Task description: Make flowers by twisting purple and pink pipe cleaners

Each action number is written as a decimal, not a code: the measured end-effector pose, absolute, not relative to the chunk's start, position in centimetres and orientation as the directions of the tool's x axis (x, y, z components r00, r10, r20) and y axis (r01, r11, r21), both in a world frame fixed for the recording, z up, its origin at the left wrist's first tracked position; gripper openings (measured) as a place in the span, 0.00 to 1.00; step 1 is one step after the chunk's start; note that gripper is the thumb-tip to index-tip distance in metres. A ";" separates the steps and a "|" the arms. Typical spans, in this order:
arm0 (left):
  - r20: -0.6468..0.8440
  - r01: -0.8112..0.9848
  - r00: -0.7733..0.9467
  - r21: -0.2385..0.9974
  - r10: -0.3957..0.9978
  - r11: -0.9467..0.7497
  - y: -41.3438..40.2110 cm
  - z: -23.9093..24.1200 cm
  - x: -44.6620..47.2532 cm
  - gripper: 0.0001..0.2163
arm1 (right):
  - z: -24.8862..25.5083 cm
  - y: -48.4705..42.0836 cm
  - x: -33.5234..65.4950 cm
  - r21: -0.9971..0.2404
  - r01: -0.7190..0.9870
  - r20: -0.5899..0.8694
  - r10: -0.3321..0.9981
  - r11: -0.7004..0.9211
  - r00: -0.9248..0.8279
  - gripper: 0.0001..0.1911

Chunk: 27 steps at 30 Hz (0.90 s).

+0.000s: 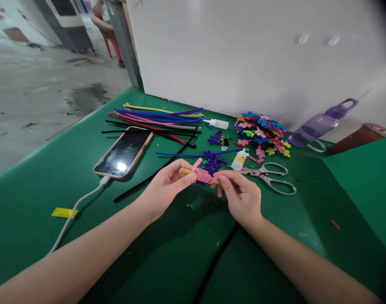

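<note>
Between my two hands a short wooden stick (184,171) lies roughly level, with a pink pipe cleaner (203,177) coiled around its middle. My left hand (167,185) is closed on the stick's left end, thumb beside the coil, and one pink end sticks up there. With thumb and fingers together, my right hand (241,194) pinches the pink pipe cleaner at the stick's right end. Purple pipe-cleaner flowers (213,160) lie just behind the coil. Scissors (264,172) rest by my right hand, partly behind its fingers, near a small glue bottle (240,160).
Loose pipe cleaners (161,116) lie at the back, beside a phone (123,153) with a white cable (82,200). A second white bottle (218,123), a pile of colourful flowers (260,128) and a leaning purple water bottle (319,126) line the white panel (243,55).
</note>
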<state>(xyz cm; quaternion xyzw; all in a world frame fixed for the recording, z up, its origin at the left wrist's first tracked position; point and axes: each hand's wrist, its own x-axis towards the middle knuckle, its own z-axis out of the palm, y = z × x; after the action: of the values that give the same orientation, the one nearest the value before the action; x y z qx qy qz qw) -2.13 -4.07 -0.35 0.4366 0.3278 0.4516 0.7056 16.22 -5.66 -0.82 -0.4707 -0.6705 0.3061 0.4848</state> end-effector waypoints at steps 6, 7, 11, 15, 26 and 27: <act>-0.058 -0.338 0.366 0.922 0.929 0.191 -4.0 -0.4 -2.2 0.04 | -0.8 -5.7 16.2 -0.870 0.330 0.352 0.930 0.366 -0.106 0.08; -0.056 -0.336 0.367 0.923 0.928 0.189 -4.0 -0.4 -2.2 0.04 | -0.8 -5.7 16.2 -0.869 0.328 0.356 0.929 0.370 -0.103 0.08; -0.026 -0.340 0.386 0.925 0.922 0.168 -4.0 -0.5 -2.2 0.03 | -1.1 -5.7 16.2 -0.852 0.343 0.390 0.917 0.396 -0.088 0.08; -0.027 -0.338 0.396 0.925 0.918 0.173 -4.0 -0.6 -2.3 0.03 | -1.1 -5.8 16.2 -0.831 0.378 0.409 0.909 0.407 -0.080 0.08; 0.006 -0.355 0.401 0.923 0.916 0.149 -4.0 -0.5 -2.3 0.04 | -0.8 -5.9 16.2 -0.844 0.294 0.422 0.894 0.448 -0.150 0.09; -0.004 -0.360 0.399 0.919 0.917 0.160 -4.0 -0.4 -2.3 0.04 | -0.8 -5.9 16.2 -0.846 0.269 0.433 0.887 0.461 -0.160 0.09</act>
<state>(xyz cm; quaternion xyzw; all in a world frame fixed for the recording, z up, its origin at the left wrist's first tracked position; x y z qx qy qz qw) -2.27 -4.01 -0.45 0.4596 0.3032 0.4568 0.6987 16.17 -5.87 -0.85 -0.4157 -0.6953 0.3108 0.4971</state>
